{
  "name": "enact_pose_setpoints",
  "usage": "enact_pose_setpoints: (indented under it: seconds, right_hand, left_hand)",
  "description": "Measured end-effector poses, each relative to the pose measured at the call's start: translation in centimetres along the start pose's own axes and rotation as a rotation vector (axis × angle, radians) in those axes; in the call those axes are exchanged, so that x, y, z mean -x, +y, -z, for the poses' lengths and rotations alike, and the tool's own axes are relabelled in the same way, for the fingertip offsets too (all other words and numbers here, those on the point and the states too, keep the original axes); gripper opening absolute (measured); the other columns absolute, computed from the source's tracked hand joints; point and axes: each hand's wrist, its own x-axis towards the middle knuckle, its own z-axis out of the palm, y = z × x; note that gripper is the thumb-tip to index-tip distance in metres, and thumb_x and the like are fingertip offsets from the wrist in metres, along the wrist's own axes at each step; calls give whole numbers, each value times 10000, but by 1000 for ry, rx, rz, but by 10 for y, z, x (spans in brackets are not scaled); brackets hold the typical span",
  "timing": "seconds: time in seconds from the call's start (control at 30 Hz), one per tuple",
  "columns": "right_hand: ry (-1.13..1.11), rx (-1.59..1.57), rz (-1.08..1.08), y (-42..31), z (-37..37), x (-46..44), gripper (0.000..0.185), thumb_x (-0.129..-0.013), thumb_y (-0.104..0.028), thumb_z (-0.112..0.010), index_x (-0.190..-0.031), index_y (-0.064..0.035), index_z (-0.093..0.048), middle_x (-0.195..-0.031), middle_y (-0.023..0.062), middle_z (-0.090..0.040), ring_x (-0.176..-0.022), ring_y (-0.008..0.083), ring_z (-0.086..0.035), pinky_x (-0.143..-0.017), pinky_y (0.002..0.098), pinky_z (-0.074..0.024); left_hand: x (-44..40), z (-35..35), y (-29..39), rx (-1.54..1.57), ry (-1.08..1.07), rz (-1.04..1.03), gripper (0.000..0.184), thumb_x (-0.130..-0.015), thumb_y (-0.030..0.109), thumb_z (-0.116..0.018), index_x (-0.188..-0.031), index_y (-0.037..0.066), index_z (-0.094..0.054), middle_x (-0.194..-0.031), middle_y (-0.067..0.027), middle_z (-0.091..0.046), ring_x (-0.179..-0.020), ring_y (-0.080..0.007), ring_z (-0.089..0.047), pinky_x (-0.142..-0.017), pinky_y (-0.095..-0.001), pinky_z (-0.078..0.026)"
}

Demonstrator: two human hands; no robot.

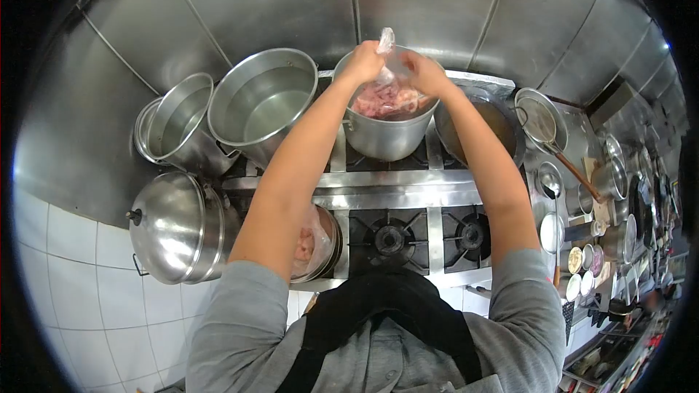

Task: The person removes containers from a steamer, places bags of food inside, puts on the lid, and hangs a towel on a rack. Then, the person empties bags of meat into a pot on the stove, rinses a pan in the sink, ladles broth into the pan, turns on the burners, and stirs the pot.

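- Your plastic bag (386, 73) sits at the mouth of the aluminium pot (389, 138), its lower part inside the rim; the raw pinkish meat (386, 102) shows through the film.
- Its long axis runs from the gathered neck (386, 38), which sticks up on the far side, down toward you and into the pot, so the weight lies below your fingers and nearer your body than the neck.
- Your left hand (362, 63) is the one on the neck: its fingers are clenched around the twisted plastic, to the left of the bag's midline.
- Your right hand (426, 76) is over the pot's right side, fingers bent inward toward the film just below the neck; you cannot tell from here whether they pinch the plastic or only rest beside it.
- The two hands stand close together, with the upper bag between them and the meat below.
- To the pot's left, just beside it, is a wider pot (269, 148) of clear liquid (266, 105); to the right, a dark pan (455, 142) lies partly under your right forearm (484, 153).
- Nearer you are bare burners (389, 240), and beside your left forearm (287, 175) another bag of meat (306, 244).
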Motion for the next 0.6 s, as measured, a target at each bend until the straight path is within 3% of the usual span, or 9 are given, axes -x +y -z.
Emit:
enact_pose_setpoints:
  seconds: [0.07,0.17,0.27,0.47,0.6]
  right_hand:
    - [-143,142,30,16,-6,24,342,-752,-155,-757,-1067,-33,-703,-973,198,-728,-937,366,-705,-842,458,-547]
    - [-137,368,-113,21,-8,34,254,-755,-118,-728,-991,-26,-706,-933,220,-719,-944,417,-689,-843,494,-549]
    - [-133,408,-88,44,-19,25,152,-808,-124,-679,-910,-12,-681,-868,249,-697,-861,441,-675,-768,502,-538]
    - [63,209,1,18,-1,-6,162,-812,-172,-672,-860,-19,-699,-840,261,-686,-833,452,-673,-769,507,-536]
    - [-19,188,-49,-9,11,-41,185,-797,-198,-701,-873,-29,-707,-887,233,-706,-877,437,-681,-806,497,-541]
  left_hand:
    - [-5,-1,-1,68,4,28,313,-953,315,-653,-1008,15,-724,-838,-175,-704,-774,-283,-667,-743,-415,-496]
    - [-10,0,8,133,-12,43,312,-967,316,-648,-986,13,-717,-850,-139,-713,-769,-227,-656,-737,-394,-492]
    - [-17,-6,-2,159,56,64,332,-944,342,-657,-1029,27,-719,-921,-235,-718,-903,-404,-690,-818,-470,-516]
    - [-12,9,-33,14,207,83,332,-964,342,-622,-1047,35,-716,-1002,-257,-705,-1012,-446,-664,-852,-495,-506]
    - [-3,16,-39,-53,212,120,415,-977,383,-608,-1015,-21,-695,-951,-252,-711,-917,-406,-694,-808,-448,-508]
